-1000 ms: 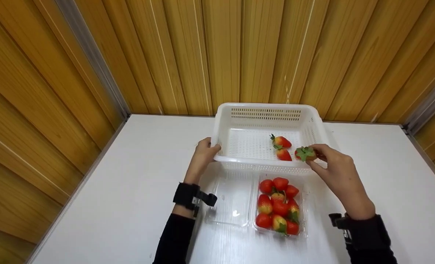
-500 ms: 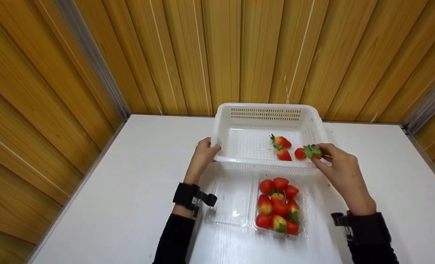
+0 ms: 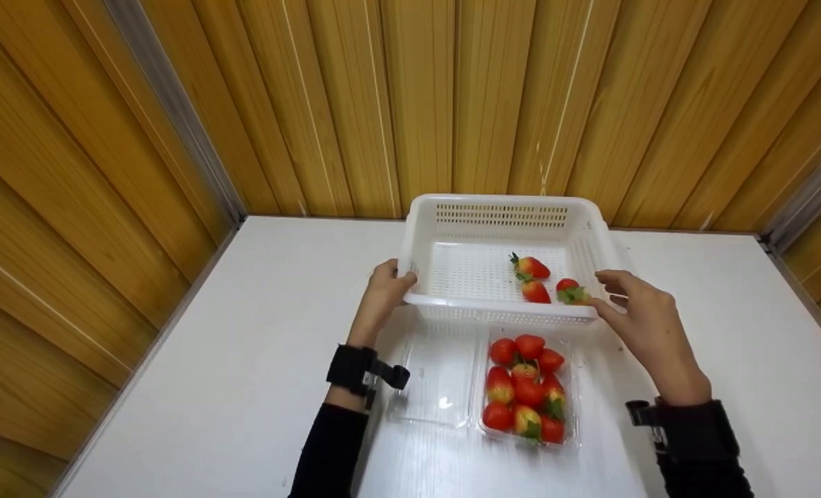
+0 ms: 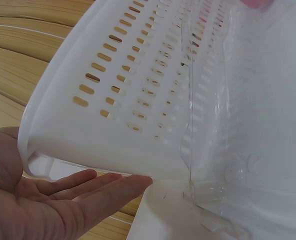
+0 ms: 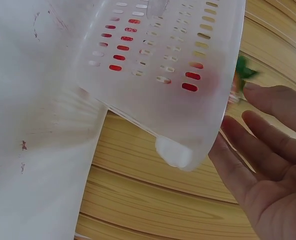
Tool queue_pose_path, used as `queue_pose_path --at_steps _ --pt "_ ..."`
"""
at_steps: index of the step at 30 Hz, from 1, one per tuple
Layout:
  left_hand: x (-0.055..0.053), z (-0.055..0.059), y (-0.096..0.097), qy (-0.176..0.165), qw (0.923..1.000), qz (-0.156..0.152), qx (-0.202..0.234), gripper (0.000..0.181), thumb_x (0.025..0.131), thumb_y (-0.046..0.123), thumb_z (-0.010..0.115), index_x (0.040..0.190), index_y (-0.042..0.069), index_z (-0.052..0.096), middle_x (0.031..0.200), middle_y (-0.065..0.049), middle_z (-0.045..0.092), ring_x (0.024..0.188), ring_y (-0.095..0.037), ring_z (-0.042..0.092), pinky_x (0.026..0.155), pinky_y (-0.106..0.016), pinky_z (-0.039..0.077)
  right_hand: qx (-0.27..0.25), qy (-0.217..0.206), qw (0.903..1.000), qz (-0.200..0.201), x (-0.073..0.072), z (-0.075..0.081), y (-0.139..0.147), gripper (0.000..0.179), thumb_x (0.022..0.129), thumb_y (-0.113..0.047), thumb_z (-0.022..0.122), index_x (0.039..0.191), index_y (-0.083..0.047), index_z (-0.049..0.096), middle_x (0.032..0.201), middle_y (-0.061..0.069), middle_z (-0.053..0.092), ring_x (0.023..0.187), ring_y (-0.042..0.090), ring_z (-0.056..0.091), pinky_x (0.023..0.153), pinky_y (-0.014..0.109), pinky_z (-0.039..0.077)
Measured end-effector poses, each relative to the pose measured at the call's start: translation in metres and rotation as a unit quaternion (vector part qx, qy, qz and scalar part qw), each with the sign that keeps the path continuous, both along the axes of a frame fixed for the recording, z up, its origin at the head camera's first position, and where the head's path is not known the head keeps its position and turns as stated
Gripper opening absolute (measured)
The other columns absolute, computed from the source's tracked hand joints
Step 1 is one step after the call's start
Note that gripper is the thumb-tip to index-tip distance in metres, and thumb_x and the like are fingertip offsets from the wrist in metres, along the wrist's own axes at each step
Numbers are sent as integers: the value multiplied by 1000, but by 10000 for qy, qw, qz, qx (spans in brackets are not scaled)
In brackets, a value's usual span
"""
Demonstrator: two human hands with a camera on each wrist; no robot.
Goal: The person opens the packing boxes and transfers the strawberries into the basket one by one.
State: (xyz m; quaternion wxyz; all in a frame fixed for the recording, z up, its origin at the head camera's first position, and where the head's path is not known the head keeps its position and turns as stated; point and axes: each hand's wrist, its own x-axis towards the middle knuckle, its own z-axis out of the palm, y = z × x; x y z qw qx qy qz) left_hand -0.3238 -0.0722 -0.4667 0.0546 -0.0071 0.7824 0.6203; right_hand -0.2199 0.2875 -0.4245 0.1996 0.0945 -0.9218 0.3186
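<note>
1. Strawberry (image 3: 574, 296) sits in near right corner of basket (image 3: 479, 301).
2. Right hand (image 3: 642, 317) just beside it, fingers parted, nothing gripped.
3. Left hand (image 3: 382, 287) grips basket's left rim.
4. Clear tub (image 3: 574, 415) in front holds more strawberries (image 3: 528, 392).

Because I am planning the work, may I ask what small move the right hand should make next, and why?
Probably the right hand should reach to the box for a strawberry: it holds nothing, the box has many, and the left hand grips the basket.
</note>
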Motion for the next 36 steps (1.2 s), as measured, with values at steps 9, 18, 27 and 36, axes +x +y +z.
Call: queue_pose_path --at_steps 9,18,27,36 --pt "-2 0 0 -71 9999 10 -80 49 94 10 57 138 -12 50 128 -26 62 115 -40 64 80 -38 61 92 -14 9999 69 2 4 -3 37 87 3 74 123 6 65 120 28 68 104 46 68 85 54 55" --pt "1 1 2 22 9999 -51 119 46 95 10 56 135 -12 52 125 -27 62 114 -42 64 83 -39 60 370 -163 9979 504 12 12 -16 33 88 3 73 121 3 67 118 25 69 103 43 68 84 56 57" --pt "1 2 2 42 10000 -43 -30 45 95 11 56 134 -11 53 125 -26 63 111 -39 65 79 -37 61 1269 -1370 9650 1840 31 26 -38 34 89 -7 77 122 -4 67 117 12 70 106 33 66 91 53 56" --pt "1 1 -1 102 9999 -47 43 41 95 10 57 130 -11 55 120 -26 64 112 -44 64 77 -38 61 1766 -2158 9158 2889 40 19 -69 36 88 -13 79 121 -5 67 118 9 67 105 29 62 95 52 54"
